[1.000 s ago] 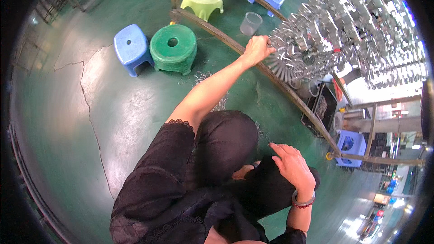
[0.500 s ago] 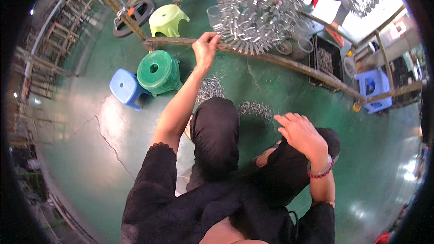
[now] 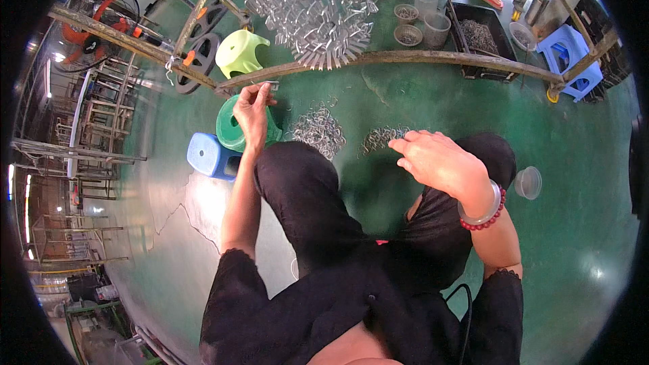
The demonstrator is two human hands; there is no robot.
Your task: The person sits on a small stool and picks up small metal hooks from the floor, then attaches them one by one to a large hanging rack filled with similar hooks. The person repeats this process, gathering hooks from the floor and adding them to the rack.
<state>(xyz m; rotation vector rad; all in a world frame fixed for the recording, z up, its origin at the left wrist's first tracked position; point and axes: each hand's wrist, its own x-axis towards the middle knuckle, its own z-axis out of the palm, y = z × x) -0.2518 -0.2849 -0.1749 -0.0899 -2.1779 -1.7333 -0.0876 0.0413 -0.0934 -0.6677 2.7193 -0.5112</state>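
My left hand (image 3: pixel 252 118) is raised over the green stool, with thumb and fingertips pinching a small silver metal piece (image 3: pixel 273 86). Its exact shape is too small to make out. Ahead hangs a dense cluster of shiny bent metal pieces (image 3: pixel 311 17), apart from that hand. My right hand (image 3: pixel 443 165), wearing bracelets at the wrist, hovers palm down above my right knee, its fingers stretched out and thumb apart. Just beyond its fingertips a small heap of metal hooks (image 3: pixel 382 138) lies on the floor. A larger heap of similar hooks (image 3: pixel 318 132) lies left of it.
A worn metal rail (image 3: pixel 405 58) crosses in front of me. Green (image 3: pixel 230 125), blue (image 3: pixel 208 155) and yellow-green (image 3: pixel 240 53) stools stand to the left. Beyond the rail are plastic cups (image 3: pixel 437 30) and a black crate (image 3: pixel 497 61) of metal bits. A clear cup (image 3: pixel 528 182) sits right.
The view has shifted, and the hanging cluster now appears farther left. My left hand has drawn away from the cluster with the metal piece between its fingertips. The right hand stays near the knee.
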